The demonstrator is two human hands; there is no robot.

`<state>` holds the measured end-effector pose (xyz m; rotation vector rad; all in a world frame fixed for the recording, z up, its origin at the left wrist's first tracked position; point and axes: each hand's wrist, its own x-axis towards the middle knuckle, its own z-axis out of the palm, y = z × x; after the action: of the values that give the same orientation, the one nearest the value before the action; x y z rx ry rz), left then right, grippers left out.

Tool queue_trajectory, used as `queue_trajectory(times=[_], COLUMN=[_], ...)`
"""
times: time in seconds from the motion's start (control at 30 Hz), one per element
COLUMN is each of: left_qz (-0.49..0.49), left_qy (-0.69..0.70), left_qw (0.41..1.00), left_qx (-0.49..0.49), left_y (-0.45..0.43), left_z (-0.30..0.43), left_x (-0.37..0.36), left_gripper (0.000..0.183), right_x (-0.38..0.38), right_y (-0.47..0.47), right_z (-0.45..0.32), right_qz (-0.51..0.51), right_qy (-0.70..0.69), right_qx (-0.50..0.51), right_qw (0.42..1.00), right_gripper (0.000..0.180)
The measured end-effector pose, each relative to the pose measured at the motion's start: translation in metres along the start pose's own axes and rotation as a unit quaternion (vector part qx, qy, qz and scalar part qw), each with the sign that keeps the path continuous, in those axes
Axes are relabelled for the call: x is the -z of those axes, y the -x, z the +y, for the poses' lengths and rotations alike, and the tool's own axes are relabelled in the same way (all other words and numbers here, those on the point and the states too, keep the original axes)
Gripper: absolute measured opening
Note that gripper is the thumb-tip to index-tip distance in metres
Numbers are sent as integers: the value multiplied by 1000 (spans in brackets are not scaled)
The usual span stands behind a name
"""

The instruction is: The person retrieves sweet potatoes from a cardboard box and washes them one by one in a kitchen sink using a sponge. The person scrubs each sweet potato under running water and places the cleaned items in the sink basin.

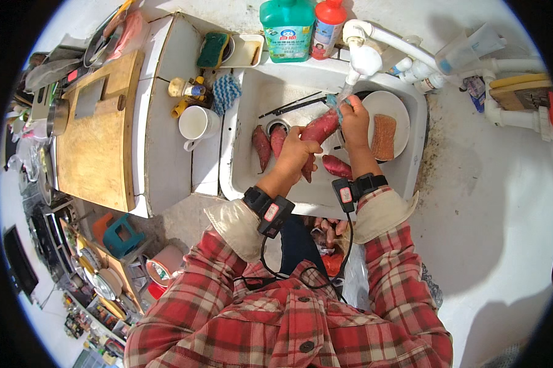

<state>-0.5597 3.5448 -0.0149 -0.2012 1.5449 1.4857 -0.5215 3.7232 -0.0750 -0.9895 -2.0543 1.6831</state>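
Over the white sink (232, 161), my left hand (296, 154) grips a large red-skinned sweet potato (321, 128), held at a slant. My right hand (355, 118) presses a blue scrubbing cloth (335, 101) to its upper end, right below the faucet (349, 83), where water appears to run. Two more sweet potatoes lie by the drain, one at the left (261, 146) and one (278, 138) partly behind my left hand. A further sweet potato (336, 166) rests in the basin near my right wrist.
A white plate (403, 108) bearing a brown sponge (383, 137) sits in the sink's right side. Black chopsticks (297, 105) lie at the back. On the left are a white mug (197, 123), a checked cloth (226, 93) and a cleaver (90, 99) on a wooden board (101, 156). Detergent bottles (288, 34) line the wall.
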Motion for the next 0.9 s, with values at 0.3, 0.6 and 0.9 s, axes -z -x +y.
queue_trajectory(times=[0.3, 0.6, 0.9], left_qz=[-126, -94, -151], left_qy=[260, 298, 254], left_qw=[950, 939, 936], left_qx=[120, 140, 193], left_y=[-28, -30, -16], left_z=[-1, 8, 0], left_x=[28, 25, 29], left_gripper=[29, 43, 46], right_x=[-21, -28, -14], right_y=[63, 37, -31], right_z=[-26, -17, 34], right_qz=[-51, -21, -35], right_qy=[199, 156, 15], right_qx=[360, 366, 20], right_qw=[910, 917, 999], right_gripper=[29, 27, 21])
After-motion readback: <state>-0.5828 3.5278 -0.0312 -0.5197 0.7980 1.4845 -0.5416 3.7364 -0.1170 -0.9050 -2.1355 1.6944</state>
